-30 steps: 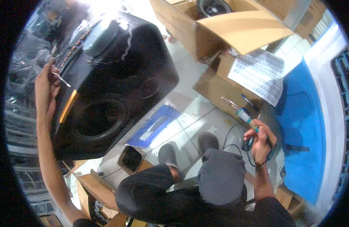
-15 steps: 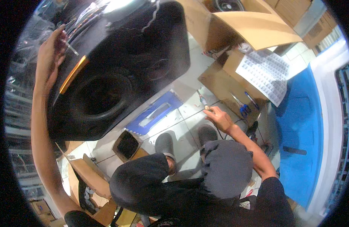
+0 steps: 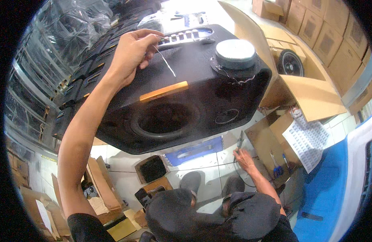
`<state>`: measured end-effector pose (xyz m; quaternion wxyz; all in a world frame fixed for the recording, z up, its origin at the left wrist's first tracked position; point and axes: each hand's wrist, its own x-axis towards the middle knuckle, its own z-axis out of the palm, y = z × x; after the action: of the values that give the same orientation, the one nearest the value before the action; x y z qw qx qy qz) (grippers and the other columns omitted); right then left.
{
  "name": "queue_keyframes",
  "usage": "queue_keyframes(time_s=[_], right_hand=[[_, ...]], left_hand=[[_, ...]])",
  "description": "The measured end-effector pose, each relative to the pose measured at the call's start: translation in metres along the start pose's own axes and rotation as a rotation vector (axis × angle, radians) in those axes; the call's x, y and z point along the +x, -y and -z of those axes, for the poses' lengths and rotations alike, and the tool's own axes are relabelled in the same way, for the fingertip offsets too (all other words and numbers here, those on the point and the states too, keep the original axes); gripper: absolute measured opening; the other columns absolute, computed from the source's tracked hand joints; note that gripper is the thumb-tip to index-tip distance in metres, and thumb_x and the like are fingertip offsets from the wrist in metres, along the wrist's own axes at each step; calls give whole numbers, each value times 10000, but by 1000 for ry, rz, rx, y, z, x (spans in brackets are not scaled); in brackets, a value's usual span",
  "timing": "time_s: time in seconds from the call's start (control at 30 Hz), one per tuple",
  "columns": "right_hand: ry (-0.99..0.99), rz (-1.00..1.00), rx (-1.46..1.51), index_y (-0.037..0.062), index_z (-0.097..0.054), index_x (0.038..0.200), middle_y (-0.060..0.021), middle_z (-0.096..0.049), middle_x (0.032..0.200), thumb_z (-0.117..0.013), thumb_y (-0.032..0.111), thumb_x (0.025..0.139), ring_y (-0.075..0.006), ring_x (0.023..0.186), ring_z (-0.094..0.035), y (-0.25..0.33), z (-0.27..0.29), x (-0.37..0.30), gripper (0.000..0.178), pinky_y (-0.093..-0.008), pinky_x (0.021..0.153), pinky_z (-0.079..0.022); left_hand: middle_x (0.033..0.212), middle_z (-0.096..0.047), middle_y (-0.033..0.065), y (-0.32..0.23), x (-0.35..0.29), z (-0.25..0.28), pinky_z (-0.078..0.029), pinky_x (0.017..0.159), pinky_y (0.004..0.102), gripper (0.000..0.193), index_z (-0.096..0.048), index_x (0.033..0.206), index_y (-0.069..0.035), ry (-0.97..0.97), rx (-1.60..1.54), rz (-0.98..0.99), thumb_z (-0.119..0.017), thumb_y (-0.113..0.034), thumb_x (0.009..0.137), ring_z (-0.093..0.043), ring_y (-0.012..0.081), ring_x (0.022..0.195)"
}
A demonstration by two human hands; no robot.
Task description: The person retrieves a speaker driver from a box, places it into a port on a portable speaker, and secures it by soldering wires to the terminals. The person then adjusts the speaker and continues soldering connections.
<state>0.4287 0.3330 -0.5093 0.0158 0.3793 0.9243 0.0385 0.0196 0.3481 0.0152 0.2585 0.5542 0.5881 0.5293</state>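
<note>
My left hand (image 3: 134, 52) is closed over the top of a large black speaker cabinet (image 3: 129, 109), beside a control panel with knobs (image 3: 186, 37). A thin silvery solder wire (image 3: 166, 63) hangs from its fingers. My right hand (image 3: 245, 160) is low on the right, gripping a soldering iron (image 3: 240, 139) with its tip pointing away from me and a cord trailing behind. On the cabinet lies a speaker driver (image 3: 235, 54), magnet up, with thin wires (image 3: 243, 80). A yellow-orange strip (image 3: 164, 91) sits at the cabinet's upper edge, above a large round opening (image 3: 166, 119).
An open carton (image 3: 315, 94) at the right holds another speaker driver (image 3: 290, 63). Blue-handled scissors (image 3: 277, 171) and a blue pen (image 3: 286, 158) lie on cardboard near a printed sheet (image 3: 305, 143). A blue panel (image 3: 327, 189) stands right; a small box (image 3: 152, 168) sits by my feet.
The view has swung up and left, bringing the cabinet's top and the driver into sight. My left hand has moved to the knob panel, still with the wire; the right still holds the iron.
</note>
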Motion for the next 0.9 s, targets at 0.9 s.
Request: queue_keyframes(time_s=[0.9], right_hand=[[-34, 202, 46, 73, -497, 1457, -268, -602, 1277, -759, 283, 843, -393, 1202, -579, 1, 612, 125, 700, -436, 1044, -442]], left_hand=[[702, -674, 105, 4, -25, 78, -408, 430, 264, 309, -754, 948, 66, 93, 457, -32, -753, -149, 725, -559, 124, 500]])
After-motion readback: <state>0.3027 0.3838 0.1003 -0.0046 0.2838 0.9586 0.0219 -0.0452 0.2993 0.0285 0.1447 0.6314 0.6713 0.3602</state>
